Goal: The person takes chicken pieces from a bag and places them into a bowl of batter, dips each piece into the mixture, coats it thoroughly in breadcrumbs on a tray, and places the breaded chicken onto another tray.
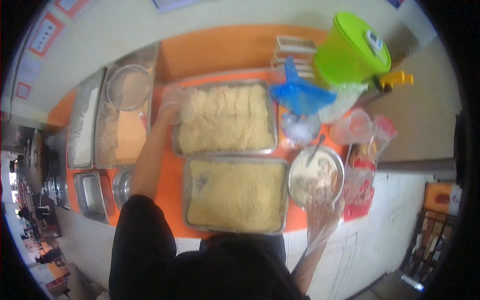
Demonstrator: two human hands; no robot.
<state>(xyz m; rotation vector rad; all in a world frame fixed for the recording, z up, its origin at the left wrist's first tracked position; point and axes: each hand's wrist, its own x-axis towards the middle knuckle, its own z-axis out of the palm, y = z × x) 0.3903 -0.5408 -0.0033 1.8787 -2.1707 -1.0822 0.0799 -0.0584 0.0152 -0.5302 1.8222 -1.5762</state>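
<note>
My left hand (pixel 173 107), in a clear plastic glove, is at the left end of the far metal tray (pixel 276 127). Breadcrumb-coated pieces (pixel 230 101) lie in rows in that tray; blur hides whether my fingers grip one. Nearer to me, a second metal tray (pixel 287 195) holds a layer of pale yellow crumbs (pixel 240 195). Also gloved, my right hand (pixel 322 198) reaches into the near side of a round metal bowl (pixel 341 161). Creamy white batter (pixel 318 157) and some brownish pieces are in the bowl, where a spoon (pixel 315 150) leans. My right fingertips are unclear.
Left are a tray of white powder (pixel 84 131), a tray of orange-tan powder (pixel 129 138) with a round sieve (pixel 128 88), and a rectangular metal pan (pixel 90 195). Right are a blue plastic bag (pixel 300 93), a clear jug (pixel 350 127), red-marked packaging (pixel 358 195) and a green lidded bucket (pixel 345 52).
</note>
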